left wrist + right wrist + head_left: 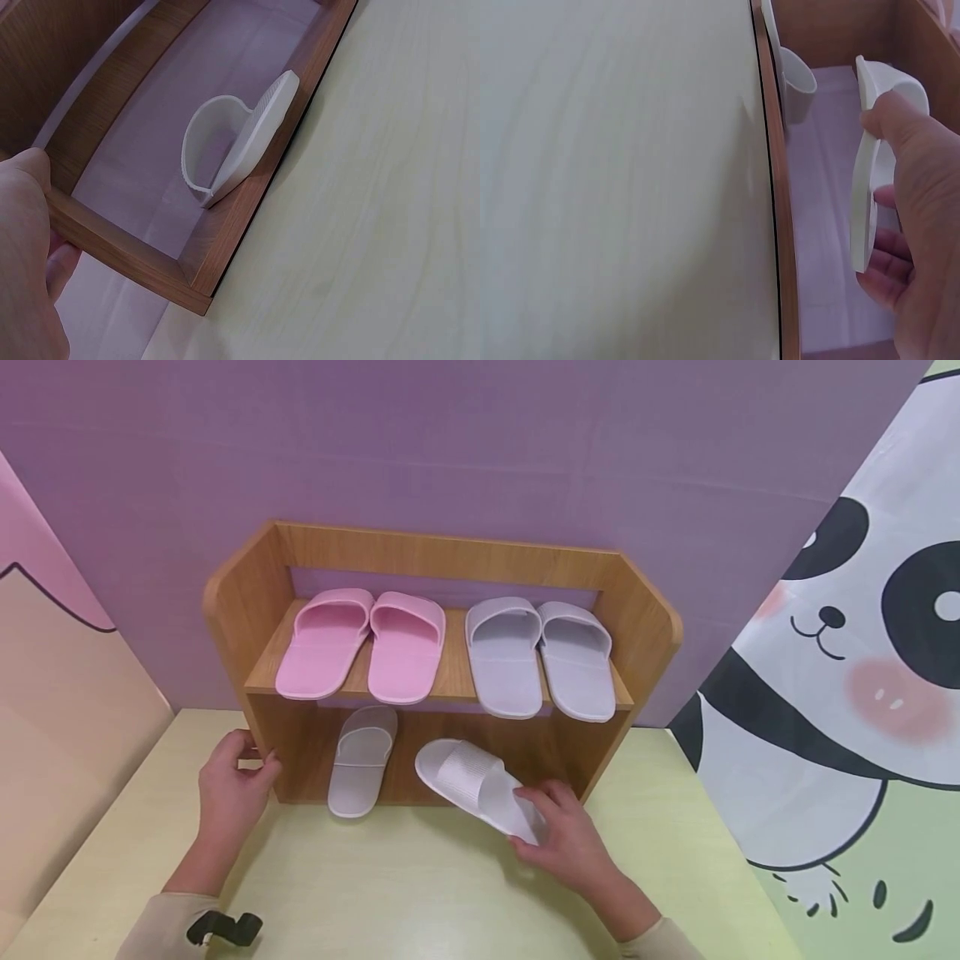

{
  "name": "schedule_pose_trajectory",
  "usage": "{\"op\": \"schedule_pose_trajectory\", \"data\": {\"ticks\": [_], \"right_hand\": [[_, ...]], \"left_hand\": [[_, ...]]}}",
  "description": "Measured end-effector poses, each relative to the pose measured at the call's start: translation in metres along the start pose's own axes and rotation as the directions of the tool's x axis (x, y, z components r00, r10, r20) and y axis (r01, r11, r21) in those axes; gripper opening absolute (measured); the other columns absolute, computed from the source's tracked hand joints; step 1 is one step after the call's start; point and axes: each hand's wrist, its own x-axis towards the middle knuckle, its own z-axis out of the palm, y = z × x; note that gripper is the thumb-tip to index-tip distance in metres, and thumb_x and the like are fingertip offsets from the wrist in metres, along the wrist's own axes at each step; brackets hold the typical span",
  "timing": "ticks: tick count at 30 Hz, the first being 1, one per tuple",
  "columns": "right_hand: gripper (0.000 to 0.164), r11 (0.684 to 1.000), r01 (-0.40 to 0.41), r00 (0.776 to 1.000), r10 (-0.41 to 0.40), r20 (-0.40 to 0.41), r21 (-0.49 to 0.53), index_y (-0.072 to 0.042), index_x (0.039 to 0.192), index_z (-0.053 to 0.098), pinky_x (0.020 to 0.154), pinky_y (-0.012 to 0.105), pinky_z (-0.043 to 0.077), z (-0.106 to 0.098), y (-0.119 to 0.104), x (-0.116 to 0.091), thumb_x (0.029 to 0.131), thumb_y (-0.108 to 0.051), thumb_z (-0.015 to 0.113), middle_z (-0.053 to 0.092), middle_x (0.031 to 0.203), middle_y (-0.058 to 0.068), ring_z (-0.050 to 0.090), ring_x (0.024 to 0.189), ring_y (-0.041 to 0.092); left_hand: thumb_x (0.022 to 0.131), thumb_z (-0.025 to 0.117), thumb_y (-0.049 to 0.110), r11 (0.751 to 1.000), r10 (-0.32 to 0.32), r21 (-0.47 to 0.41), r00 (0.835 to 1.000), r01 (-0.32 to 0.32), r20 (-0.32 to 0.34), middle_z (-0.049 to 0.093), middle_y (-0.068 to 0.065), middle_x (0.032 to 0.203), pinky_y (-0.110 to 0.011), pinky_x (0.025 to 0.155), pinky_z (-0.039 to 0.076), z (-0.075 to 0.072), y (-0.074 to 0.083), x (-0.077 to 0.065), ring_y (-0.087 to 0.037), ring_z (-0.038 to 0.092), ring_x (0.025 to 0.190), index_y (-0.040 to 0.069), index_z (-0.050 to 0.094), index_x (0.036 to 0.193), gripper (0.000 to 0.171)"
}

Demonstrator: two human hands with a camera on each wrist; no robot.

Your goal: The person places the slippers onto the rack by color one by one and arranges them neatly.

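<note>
My right hand [538,820] grips the heel end of a white slipper [468,779], which is tilted with its toe at the front of the wooden shoe rack's [450,556] lower level. In the right wrist view the thumb and fingers pinch this slipper [864,172] from both sides. A second white slipper [362,762] lies on the lower level at the left, also seen from the left wrist [240,142]. My left hand [251,766] grips the front edge of the rack's left side panel [127,251].
On the upper shelf sit a pink pair of slippers [360,643] and a grey pair [538,656]. The rack stands on a pale yellow-green table [420,893] against a purple wall. A panda-print curtain [847,693] hangs on the right.
</note>
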Motion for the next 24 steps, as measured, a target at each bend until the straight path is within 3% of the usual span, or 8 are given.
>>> {"op": "schedule_pose_trajectory", "data": {"ticks": [8,19,21,24], "right_hand": [[0.062,0.995,-0.105,0.994,0.105,-0.023,-0.001,-0.012,0.126,0.074,0.077,0.047,0.061,0.015,-0.016,0.013,0.073,-0.035,0.095,0.067,0.114,0.011,0.066,0.103,0.030],[0.057,0.972,-0.224,0.967,0.230,-0.109,0.063,-0.006,0.124,0.075,0.073,0.049,0.061,0.042,-0.029,0.037,0.076,-0.030,0.095,0.065,0.110,0.016,0.066,0.093,0.034],[0.056,0.961,-0.266,0.958,0.272,-0.096,0.073,-0.006,0.124,0.075,0.076,0.050,0.061,0.047,-0.031,0.043,0.077,-0.031,0.095,0.065,0.112,0.017,0.066,0.095,0.035],[0.057,0.937,-0.336,0.938,0.342,-0.061,0.093,-0.004,0.126,0.075,0.078,0.052,0.061,0.054,-0.034,0.049,0.079,-0.031,0.094,0.064,0.115,0.019,0.066,0.095,0.037]], "left_hand": [[0.095,0.073,-0.004,1.000,0.011,-0.015,1.000,-0.011,0.006,0.070,-0.017,0.110,0.001,0.074,0.045,-0.001,0.000,0.000,-0.034,0.070,0.103,-0.002,0.065,0.113,0.020],[0.094,0.074,-0.005,1.000,0.013,-0.017,1.000,-0.013,-0.009,0.070,-0.016,0.108,0.000,0.072,0.047,-0.001,0.000,0.000,-0.029,0.069,0.100,-0.002,0.065,0.110,0.018],[0.094,0.074,-0.005,1.000,0.011,-0.018,1.000,-0.011,-0.012,0.070,-0.016,0.107,-0.001,0.072,0.047,-0.001,0.000,0.000,-0.026,0.068,0.099,-0.002,0.065,0.110,0.019],[0.093,0.074,-0.005,1.000,0.009,-0.017,1.000,-0.009,-0.013,0.071,-0.015,0.106,-0.001,0.071,0.048,0.000,-0.001,0.000,-0.010,0.065,0.097,-0.002,0.065,0.109,0.018]]}}
